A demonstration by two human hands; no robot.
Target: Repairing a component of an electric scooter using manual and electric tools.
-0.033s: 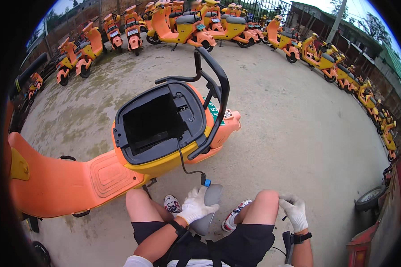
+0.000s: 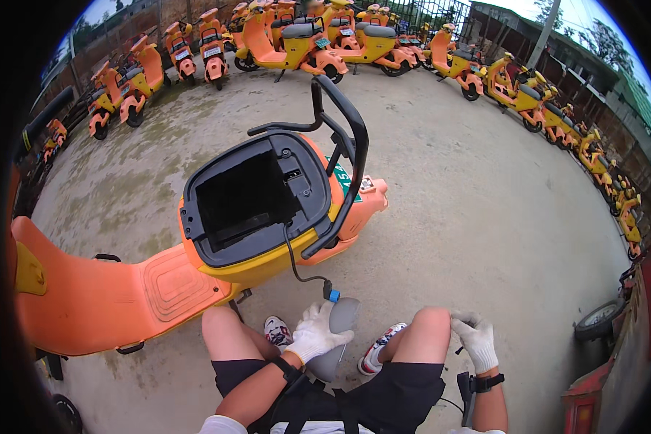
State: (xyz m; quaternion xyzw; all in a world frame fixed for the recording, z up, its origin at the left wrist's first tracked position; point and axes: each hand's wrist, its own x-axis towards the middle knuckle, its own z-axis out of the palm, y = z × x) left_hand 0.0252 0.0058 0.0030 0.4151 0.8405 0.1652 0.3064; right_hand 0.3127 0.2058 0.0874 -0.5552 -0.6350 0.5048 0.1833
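Observation:
Between my knees is a smooth grey scooter seat [image 2: 344, 322], tilted on edge. My left hand [image 2: 315, 334], in a white work glove, lies across it with the thumb spread and holds it. Just above my fingertips hangs a black cable with a blue connector [image 2: 331, 294]. It comes out of the open compartment [image 2: 242, 199] of an orange and yellow scooter [image 2: 173, 282], whose inside is dark. My right hand [image 2: 476, 341], also gloved, is curled at my right knee. A small dark piece shows by its fingers, too small to name.
A black tubular rack [image 2: 358, 137] rises over the scooter's rear. Rows of similar scooters [image 2: 289, 47] line the far side and the right of the concrete yard [image 2: 456, 188]. At the lower right stand a loose-looking wheel [image 2: 599, 320] and a worn red metal body [image 2: 582, 405].

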